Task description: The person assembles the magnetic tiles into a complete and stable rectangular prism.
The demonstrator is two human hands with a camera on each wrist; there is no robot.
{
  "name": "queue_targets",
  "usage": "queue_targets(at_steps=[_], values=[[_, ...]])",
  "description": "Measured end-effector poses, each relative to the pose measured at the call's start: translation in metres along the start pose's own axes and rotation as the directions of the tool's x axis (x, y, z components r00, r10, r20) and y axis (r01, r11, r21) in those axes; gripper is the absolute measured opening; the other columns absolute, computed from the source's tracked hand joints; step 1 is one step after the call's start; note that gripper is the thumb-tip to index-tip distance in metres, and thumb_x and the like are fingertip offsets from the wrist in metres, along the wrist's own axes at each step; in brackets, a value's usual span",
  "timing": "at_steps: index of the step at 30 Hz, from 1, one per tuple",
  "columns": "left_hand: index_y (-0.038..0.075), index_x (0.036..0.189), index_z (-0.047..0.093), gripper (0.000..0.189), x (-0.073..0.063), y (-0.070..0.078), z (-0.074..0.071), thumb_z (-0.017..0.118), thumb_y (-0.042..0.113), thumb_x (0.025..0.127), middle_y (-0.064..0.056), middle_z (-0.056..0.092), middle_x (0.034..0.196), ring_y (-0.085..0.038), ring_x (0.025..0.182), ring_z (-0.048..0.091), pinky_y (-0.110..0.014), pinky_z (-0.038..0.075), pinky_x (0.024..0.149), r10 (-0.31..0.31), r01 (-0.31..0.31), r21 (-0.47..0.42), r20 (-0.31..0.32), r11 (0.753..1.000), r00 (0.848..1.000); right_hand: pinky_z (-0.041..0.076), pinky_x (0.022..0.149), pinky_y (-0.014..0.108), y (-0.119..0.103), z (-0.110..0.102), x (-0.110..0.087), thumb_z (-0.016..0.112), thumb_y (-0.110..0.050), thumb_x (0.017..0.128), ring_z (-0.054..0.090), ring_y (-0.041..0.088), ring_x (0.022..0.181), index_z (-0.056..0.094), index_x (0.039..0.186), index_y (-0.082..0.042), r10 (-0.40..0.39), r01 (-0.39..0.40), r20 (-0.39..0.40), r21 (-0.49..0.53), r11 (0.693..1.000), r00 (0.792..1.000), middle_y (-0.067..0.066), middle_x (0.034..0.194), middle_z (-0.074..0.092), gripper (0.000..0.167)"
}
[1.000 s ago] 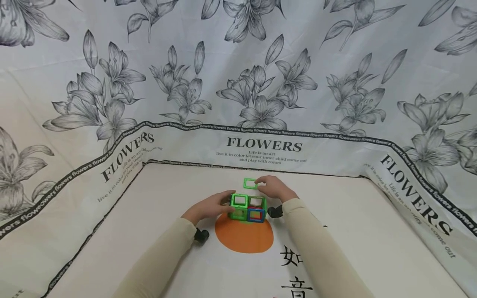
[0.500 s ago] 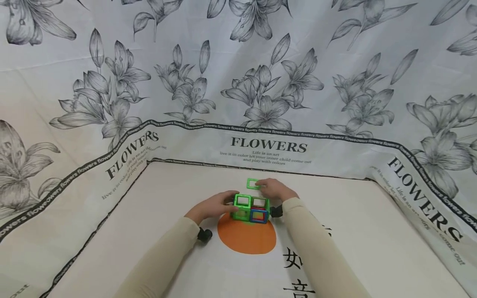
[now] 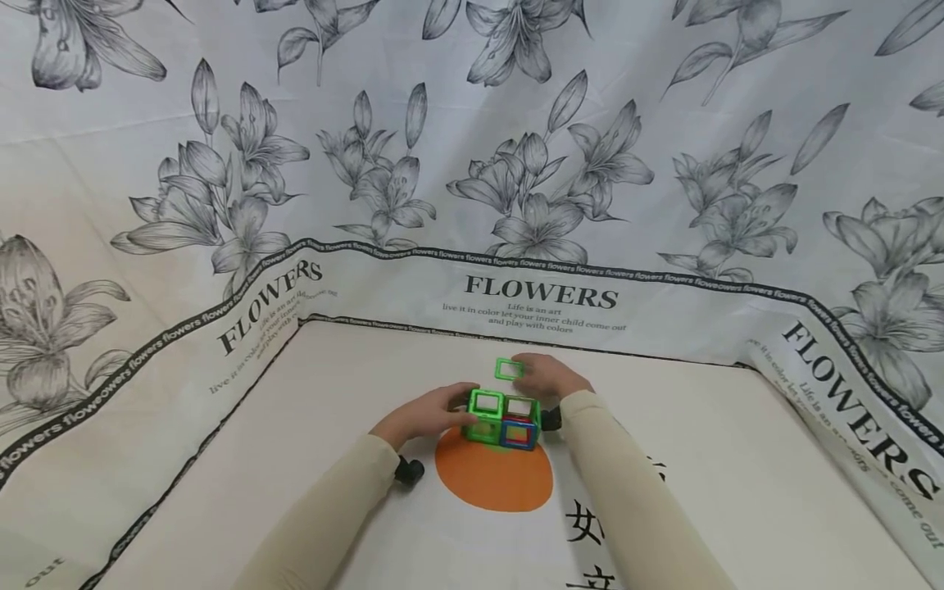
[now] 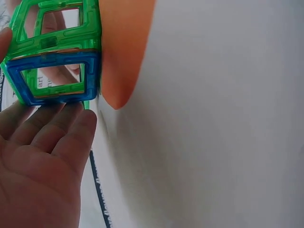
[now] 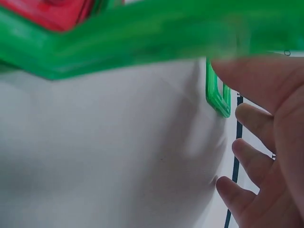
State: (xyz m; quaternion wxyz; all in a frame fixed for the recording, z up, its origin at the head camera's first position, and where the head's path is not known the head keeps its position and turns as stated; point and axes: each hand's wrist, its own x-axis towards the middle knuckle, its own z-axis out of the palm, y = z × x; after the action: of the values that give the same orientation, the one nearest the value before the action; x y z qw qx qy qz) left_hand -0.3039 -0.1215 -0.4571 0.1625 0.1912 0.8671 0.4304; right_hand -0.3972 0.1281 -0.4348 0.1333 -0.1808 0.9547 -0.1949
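Note:
Two cubes of see-through magnetic tiles stand joined side by side as a block (image 3: 503, 419), mostly green, with a blue-edged square at the front right and red showing inside. My left hand (image 3: 428, 412) holds the block's left end, thumb at the front and fingers along the side. In the left wrist view those fingers touch a blue tile (image 4: 92, 78). Behind the block, my right hand (image 3: 551, 377) pinches a single green square magnetic tile (image 3: 509, 378). The right wrist view shows this green tile (image 5: 212, 90) beyond the thumb, its upper part hidden.
The block stands at the far edge of an orange printed circle (image 3: 494, 479) on the white tabletop cloth (image 3: 737, 475). Black printed characters (image 3: 586, 522) lie near my right sleeve. A flower-printed curtain (image 3: 546, 299) rises behind and at both sides.
The view has shifted slightly, so everything sits a little farther right and lower. Both hands keep their holds; the right hand with its green tile stays behind the block.

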Motion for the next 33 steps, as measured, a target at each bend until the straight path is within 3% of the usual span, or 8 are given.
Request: queue_targets(at_steps=[6, 11, 13, 20, 27, 33], values=[[0.018, 0.15, 0.036, 0.07, -0.002, 0.0, 0.0, 0.061, 0.046, 0.091, -0.004, 0.052, 0.144, -0.022, 0.135, 0.046, -0.045, 0.037, 0.113, 0.03, -0.03, 0.021, 0.01, 0.999, 1.0, 0.039, 0.106, 0.057, 0.003, 0.004, 0.005, 0.065, -0.036, 0.088, 0.053, 0.025, 0.116, 0.043, 0.146, -0.03, 0.043, -0.043, 0.018, 0.013, 0.999, 0.999, 0.004, 0.14, 0.054, 0.062], [0.02, 0.151, 0.034, 0.069, -0.003, 0.002, -0.001, 0.06, 0.047, 0.092, -0.003, 0.05, 0.146, -0.023, 0.138, 0.044, -0.046, 0.037, 0.114, 0.015, -0.015, 0.037, 0.01, 0.999, 1.0, 0.051, 0.092, 0.051, 0.0, 0.002, 0.001, 0.063, -0.035, 0.091, 0.057, 0.025, 0.113, 0.048, 0.141, -0.035, 0.039, -0.039, 0.054, 0.014, 0.999, 0.998, 0.002, 0.142, 0.053, 0.052], [0.019, 0.151, 0.033, 0.069, -0.003, 0.003, -0.002, 0.059, 0.046, 0.092, -0.003, 0.048, 0.147, -0.024, 0.139, 0.043, -0.046, 0.036, 0.114, 0.006, -0.006, 0.037, 0.008, 0.999, 1.0, 0.052, 0.091, 0.05, 0.0, 0.001, 0.002, 0.063, -0.034, 0.091, 0.058, 0.027, 0.114, 0.053, 0.138, -0.033, 0.032, -0.032, 0.052, 0.002, 0.999, 0.998, 0.004, 0.143, 0.052, 0.047], [0.02, 0.152, 0.032, 0.07, -0.002, 0.002, -0.002, 0.059, 0.045, 0.093, -0.003, 0.047, 0.149, -0.024, 0.14, 0.041, -0.046, 0.035, 0.115, -0.01, 0.01, 0.048, 0.009, 0.999, 1.0, 0.041, 0.107, 0.052, 0.008, 0.004, 0.007, 0.067, -0.033, 0.088, 0.052, 0.028, 0.126, 0.063, 0.127, -0.023, 0.0, -0.001, -0.019, -0.056, 0.998, 1.0, 0.008, 0.137, 0.057, 0.04], [0.018, 0.152, 0.031, 0.072, -0.003, 0.005, -0.001, 0.06, 0.047, 0.092, -0.004, 0.047, 0.149, -0.024, 0.14, 0.042, -0.046, 0.035, 0.115, -0.018, 0.017, 0.058, 0.014, 0.998, 1.0, 0.036, 0.111, 0.052, 0.013, 0.0, -0.003, 0.076, -0.026, 0.078, 0.048, 0.033, 0.129, 0.06, 0.131, -0.017, -0.024, 0.021, -0.063, -0.042, 0.999, 0.998, 0.012, 0.139, 0.055, 0.055], [0.018, 0.152, 0.031, 0.074, -0.005, 0.006, -0.002, 0.061, 0.047, 0.091, -0.005, 0.047, 0.149, -0.025, 0.14, 0.041, -0.047, 0.034, 0.115, -0.017, 0.016, 0.056, 0.007, 0.998, 1.0, 0.038, 0.11, 0.049, 0.015, -0.003, -0.014, 0.075, -0.023, 0.077, 0.051, 0.034, 0.124, 0.057, 0.133, -0.005, -0.064, 0.056, -0.092, -0.09, 0.994, 0.994, 0.017, 0.135, 0.057, 0.062]])
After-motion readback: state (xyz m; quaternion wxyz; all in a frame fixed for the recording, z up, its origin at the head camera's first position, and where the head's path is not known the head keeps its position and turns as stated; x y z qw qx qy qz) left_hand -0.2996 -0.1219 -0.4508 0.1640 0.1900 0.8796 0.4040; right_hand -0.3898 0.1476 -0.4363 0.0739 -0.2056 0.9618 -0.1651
